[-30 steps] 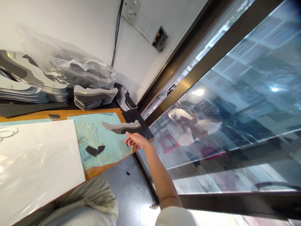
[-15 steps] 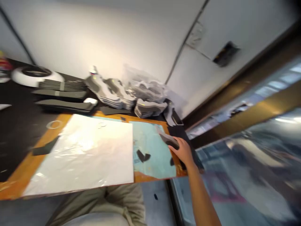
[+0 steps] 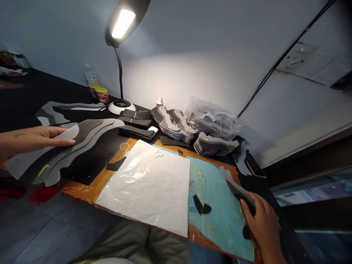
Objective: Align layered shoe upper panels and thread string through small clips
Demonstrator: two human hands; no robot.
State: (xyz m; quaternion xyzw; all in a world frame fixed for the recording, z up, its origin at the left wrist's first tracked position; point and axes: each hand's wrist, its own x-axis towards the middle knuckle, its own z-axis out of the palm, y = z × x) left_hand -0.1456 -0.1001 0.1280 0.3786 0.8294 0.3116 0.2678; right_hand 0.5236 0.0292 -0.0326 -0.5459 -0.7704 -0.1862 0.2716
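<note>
Grey-and-black strip (image 3: 236, 192) sits clamped in the right hand (image 3: 261, 223), fingers curled round its lower end, above a pale blue mat (image 3: 220, 227). Far left of that hand, across the bench (image 3: 82, 189), the left hand (image 3: 35, 139) lies open on a long layered grey cutout (image 3: 90, 135).

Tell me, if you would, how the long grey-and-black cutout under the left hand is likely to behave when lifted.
The long grey-and-black cutout under the left hand looks thin and sheet-like, so probably light for its size. Its narrow wavy ends would likely flex or droop if lifted. Lying flat, it seems unlikely to roll.
</note>
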